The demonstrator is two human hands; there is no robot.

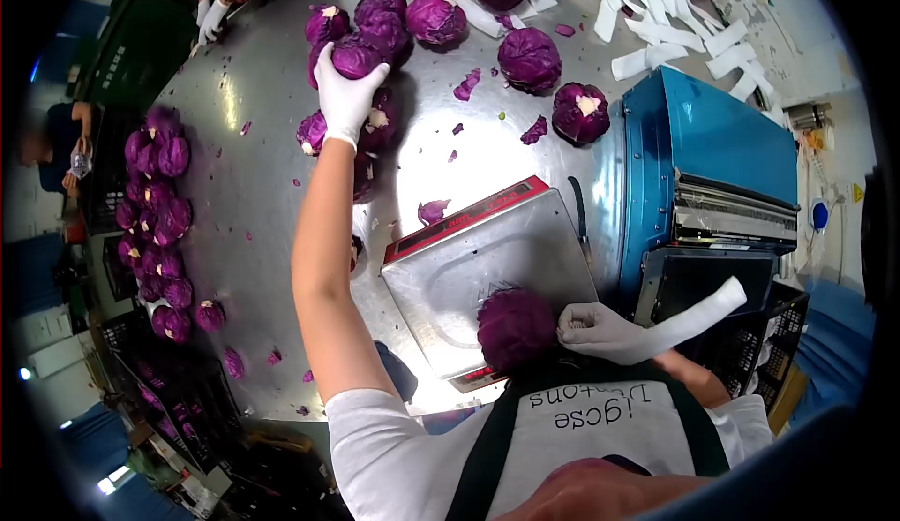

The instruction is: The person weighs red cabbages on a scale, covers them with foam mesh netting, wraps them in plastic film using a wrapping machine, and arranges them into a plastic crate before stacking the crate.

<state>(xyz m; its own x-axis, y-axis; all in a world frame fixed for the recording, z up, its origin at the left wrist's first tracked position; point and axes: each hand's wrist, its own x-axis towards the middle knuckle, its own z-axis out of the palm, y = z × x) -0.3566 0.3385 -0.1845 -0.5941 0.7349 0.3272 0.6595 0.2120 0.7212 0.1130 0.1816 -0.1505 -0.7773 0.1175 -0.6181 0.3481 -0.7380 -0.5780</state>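
Note:
My left hand (349, 97), in a white glove, reaches across the metal table and has its fingers round a red cabbage (357, 56) in a cluster of cabbages. My right hand (600, 332), also gloved, is closed near my chest beside another red cabbage (516, 328). From that hand a white foam strip (698, 316) trails out to the right; the fingers hide its other end. The cabbage by my right hand is at the near edge of a metal scale (487, 263) with red edges.
A blue machine (708, 160) stands at the right. White foam strips (647, 5) lie at the far right. Loose cabbages (530, 59) and leaf scraps are spread about, and a cabbage pile (155, 221) lines the left edge. Another person's gloved hand (214, 19) is at the far left.

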